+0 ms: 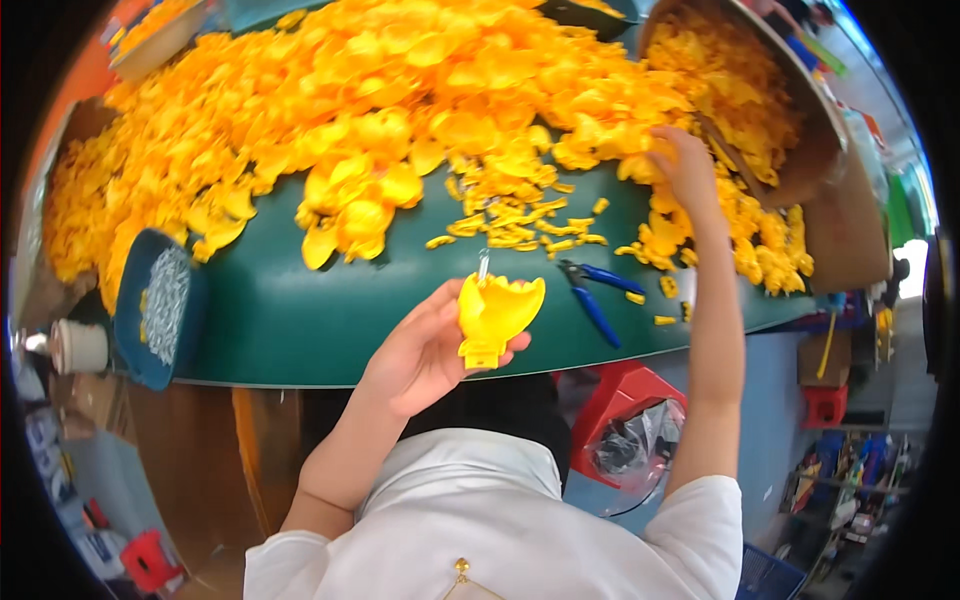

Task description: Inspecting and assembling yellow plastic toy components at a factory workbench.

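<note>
In my left hand (425, 350), a hollow yellow plastic shell piece (492, 318) with a jagged edge is held above the table's near edge. A thin metal piece (484, 266) sticks up beside its top; whether it is fixed to the shell I cannot tell. My right hand (685, 168) reaches out to the far right, at the edge of the big heap of yellow plastic parts (420, 70). Its thumb and fingers look apart, with the tips against the parts and partly hidden. Between the hands lie blue-handled cutting pliers (592, 298) with their jaws pointing away.
Small yellow pieces (515, 205) lie scattered on the green table (270, 310). A blue tray (135, 300) of metal pins or screws stands at the left edge. A large tipped container (815, 130) with yellow parts is at the right. Below stands a red stool (610, 400) with a plastic bag.
</note>
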The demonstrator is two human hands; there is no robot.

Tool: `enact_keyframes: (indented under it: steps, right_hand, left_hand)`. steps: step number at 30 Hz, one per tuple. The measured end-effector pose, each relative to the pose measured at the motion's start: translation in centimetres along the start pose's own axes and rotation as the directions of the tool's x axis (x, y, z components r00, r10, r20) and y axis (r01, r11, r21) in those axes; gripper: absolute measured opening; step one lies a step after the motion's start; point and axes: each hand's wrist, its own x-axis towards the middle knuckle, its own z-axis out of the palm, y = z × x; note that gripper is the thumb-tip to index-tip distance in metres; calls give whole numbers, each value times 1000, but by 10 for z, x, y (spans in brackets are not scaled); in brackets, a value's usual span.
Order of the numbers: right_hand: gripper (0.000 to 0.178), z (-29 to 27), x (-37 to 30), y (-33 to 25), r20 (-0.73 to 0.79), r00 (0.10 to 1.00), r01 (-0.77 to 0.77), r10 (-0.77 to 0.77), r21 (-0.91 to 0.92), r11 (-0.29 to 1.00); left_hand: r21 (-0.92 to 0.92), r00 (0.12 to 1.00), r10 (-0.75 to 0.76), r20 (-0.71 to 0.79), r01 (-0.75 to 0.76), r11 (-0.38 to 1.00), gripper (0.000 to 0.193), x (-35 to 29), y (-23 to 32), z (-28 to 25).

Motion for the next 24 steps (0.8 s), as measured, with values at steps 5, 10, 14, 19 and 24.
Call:
enact_keyframes:
  steps: [5, 10, 14, 19, 24]
  right_hand:
    - [30, -20, 10, -30, 201, 973, -120, 117, 6, 993]
    - [39, -54, -16, -93, -90, 996, 27, -1, 289, 957]
    - [46, -66, -89, -192, 283, 924, 30, -258, 618, 786]
    - [55, -43, -127, -220, 427, 815, 4, -392, 672, 740]
    - [57, -58, -130, -225, 428, 874, -156, -228, 694, 703]
  left_hand:
    - [-100, 999, 45, -15, -46, 994, 39, -5, 7, -12]
    - [-199, 996, 50, -74, -64, 978, 42, -14, 3, -21]
    - [-29, 978, 200, -66, -202, 979, 45, -29, -1, -31]
    - [61, 966, 255, -49, -252, 966, 53, -47, -1, -38]
    - [235, 929, 334, -156, -294, 926, 78, -60, -6, -39]
